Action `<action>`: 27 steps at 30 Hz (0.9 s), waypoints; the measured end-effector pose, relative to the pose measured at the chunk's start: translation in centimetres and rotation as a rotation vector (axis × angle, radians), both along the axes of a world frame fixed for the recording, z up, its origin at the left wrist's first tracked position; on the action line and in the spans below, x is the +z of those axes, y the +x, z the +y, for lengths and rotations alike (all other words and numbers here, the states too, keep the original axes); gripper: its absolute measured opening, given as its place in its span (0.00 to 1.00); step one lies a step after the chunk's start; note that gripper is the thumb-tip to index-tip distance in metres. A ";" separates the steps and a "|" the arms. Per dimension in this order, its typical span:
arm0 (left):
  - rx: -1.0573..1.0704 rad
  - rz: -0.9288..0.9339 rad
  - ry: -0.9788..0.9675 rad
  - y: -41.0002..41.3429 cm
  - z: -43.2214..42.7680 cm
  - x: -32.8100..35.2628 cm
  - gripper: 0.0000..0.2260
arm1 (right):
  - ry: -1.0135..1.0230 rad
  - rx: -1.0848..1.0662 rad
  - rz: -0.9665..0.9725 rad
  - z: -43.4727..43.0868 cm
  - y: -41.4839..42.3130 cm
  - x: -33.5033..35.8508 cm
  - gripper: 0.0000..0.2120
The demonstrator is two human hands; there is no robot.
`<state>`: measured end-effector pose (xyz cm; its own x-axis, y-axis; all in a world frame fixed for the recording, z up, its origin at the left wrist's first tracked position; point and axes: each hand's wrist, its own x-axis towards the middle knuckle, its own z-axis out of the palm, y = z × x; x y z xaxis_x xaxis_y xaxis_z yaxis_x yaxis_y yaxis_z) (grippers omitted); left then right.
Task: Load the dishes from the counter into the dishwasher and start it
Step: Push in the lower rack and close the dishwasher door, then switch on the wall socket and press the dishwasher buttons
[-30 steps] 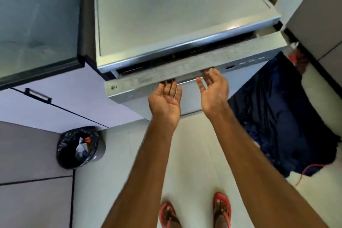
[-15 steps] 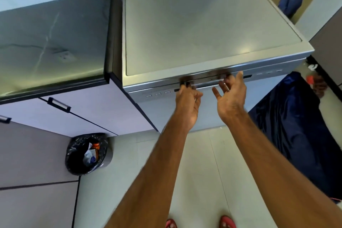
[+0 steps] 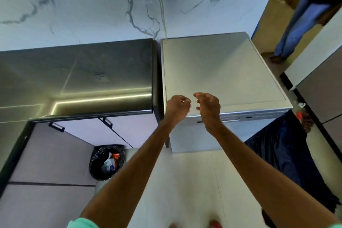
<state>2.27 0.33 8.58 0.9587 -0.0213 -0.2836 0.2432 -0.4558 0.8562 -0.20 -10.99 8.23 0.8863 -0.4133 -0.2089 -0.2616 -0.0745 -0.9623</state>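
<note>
Presently we find the dishwasher (image 3: 222, 72) standing against the marble wall (image 3: 92, 5), just beside the right end of the dark counter (image 3: 74, 79). Its door (image 3: 233, 130) is shut flush. No dishes show on the stretch of counter in view.

Our left hand (image 3: 177, 106) and right hand (image 3: 209, 108) hover side by side, close but apart, above the front edge of the machine's top. Both have loosely curled fingers and hold nothing that we can make out.

We judge the door to be a rigid, fairly heavy metal panel with a smooth face that offers little grip. The sound hold is likely the dark slot in the control strip (image 3: 255, 116) along its upper edge, taken with both hands. The buttons there should need only a light fingertip press.

A lined bin (image 3: 107, 161) stands on the floor to the left, and a dark blue cloth (image 3: 277, 153) lies to the right, near the door's swing.
</note>
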 end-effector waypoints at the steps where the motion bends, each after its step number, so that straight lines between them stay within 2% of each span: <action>1: 0.004 -0.042 0.035 1.1 0.9 1.3 0.10 | -0.050 0.044 0.001 0.3 1.3 1.1 0.17; 6: -0.067 -0.273 0.294 6.9 3.5 6.9 0.10 | -0.249 0.302 0.009 1.0 8.8 5.1 0.13; 10: -0.071 -0.351 0.426 12.3 5.2 10.7 0.10 | -0.483 0.426 -0.036 0.8 16.8 7.6 0.18; 14: -0.079 -0.420 0.509 19.1 6.4 14.0 0.06 | -0.700 0.506 -0.097 1.0 25.7 11.7 0.14; 15: -0.086 -0.439 0.533 20.7 6.7 14.2 0.11 | -0.737 0.528 -0.133 1.0 27.1 12.6 0.09; 16: -0.092 -0.439 0.583 22.9 6.8 14.4 0.19 | -0.769 0.541 -0.176 0.9 29.2 13.4 0.09; 18: -0.116 -0.408 0.742 26.8 6.8 14.7 0.38 | -0.890 0.609 -0.188 0.8 32.7 14.8 0.27; 19: -0.137 -0.399 0.823 28.9 6.8 14.9 0.44 | -0.968 0.632 -0.190 0.8 34.5 15.4 0.33; 21: -0.146 -0.397 0.945 33.0 6.9 15.8 0.55 | -1.134 0.652 -0.243 0.6 37.9 16.0 0.38; 22: -0.140 -0.403 0.995 34.8 6.8 16.4 0.59 | -1.203 0.646 -0.288 0.4 39.8 15.9 0.37; 24: -0.135 -0.379 1.079 38.5 6.9 17.2 0.60 | -1.294 0.653 -0.346 0.2 43.1 15.8 0.28; 27: -0.141 -0.342 1.189 42.7 7.4 18.5 0.54 | -1.337 0.721 -0.322 0.1 46.7 15.0 0.16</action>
<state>44.94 7.71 27.08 0.9974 -0.0307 0.0659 -0.0244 -0.9952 -0.0951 46.47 -10.85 23.22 0.9060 0.3816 0.1832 0.4036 -0.9092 -0.1019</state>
